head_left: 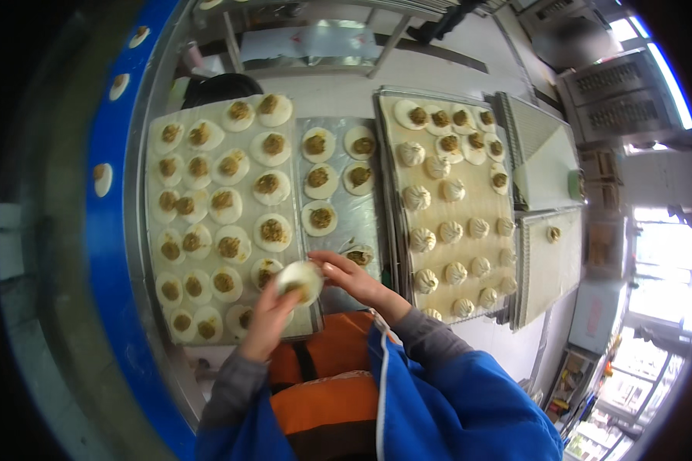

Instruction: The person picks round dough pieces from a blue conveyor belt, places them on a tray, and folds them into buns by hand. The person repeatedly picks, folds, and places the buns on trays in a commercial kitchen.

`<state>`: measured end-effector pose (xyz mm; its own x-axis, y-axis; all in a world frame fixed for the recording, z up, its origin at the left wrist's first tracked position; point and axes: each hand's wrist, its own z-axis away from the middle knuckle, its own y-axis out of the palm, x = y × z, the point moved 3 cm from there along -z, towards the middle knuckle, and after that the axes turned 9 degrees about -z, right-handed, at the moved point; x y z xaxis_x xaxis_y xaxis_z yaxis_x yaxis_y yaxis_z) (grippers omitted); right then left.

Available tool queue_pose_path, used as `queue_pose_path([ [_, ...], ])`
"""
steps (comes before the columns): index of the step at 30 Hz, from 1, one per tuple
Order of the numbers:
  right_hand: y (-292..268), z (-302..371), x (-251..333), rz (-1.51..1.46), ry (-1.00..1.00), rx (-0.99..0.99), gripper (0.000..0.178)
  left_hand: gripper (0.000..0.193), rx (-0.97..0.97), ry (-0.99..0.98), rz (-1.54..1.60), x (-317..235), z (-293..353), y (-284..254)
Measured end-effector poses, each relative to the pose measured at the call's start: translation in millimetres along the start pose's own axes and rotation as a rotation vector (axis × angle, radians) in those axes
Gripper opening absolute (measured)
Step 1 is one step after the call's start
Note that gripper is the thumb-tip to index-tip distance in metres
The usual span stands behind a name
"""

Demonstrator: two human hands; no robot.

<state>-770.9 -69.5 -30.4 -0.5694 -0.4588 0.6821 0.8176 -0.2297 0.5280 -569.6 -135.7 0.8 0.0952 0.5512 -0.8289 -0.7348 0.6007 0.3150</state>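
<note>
A round white dough wrapper with brown-green filling (301, 283) is up above the near right corner of the left tray, slightly blurred. My left hand (266, 323) holds it from the lower left, fingers curled under it. At its right edge is my right hand (355, 280), thumb and forefinger closed on the rim. Flat filled wrappers (229, 246) lie in rows on the lined left tray (155, 303). Several more filled wrappers (319, 218) rest on the metal tabletop (354, 223) between the trays; one (357, 256) beside my right hand is partly hidden by it.
On the right, a stacked tray (396, 146) carries pleated buns (417, 197) and, at its far end, flat filled wrappers (440, 119). Beyond stand more lined trays (546, 269), one with a single bun (553, 233). Along the left runs a blue belt (108, 230) bearing spaced filled wrappers.
</note>
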Motion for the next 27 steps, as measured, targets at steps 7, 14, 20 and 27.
queue_pose_path([
  [7,-64.6,7.1,4.9,-0.114,-0.202,-0.456,0.047,0.047,-0.052,0.281,-0.491,47.1,-125.9,83.7],
  [14,-119.8,-42.6,22.3,0.59,-0.341,-0.763,0.05,0.042,-0.081,0.094,-0.306,50.4,-114.2,79.6],
  [20,-102.8,-47.3,20.3,1.066,-0.372,-0.841,0.06,0.033,-0.018,-0.032,-0.309,51.8,-53.4,63.7],
  [27,-35.9,-8.8,42.8,1.112,-0.851,-0.524,0.056,0.028,-0.056,-0.064,-0.269,32.0,24.6,38.1],
])
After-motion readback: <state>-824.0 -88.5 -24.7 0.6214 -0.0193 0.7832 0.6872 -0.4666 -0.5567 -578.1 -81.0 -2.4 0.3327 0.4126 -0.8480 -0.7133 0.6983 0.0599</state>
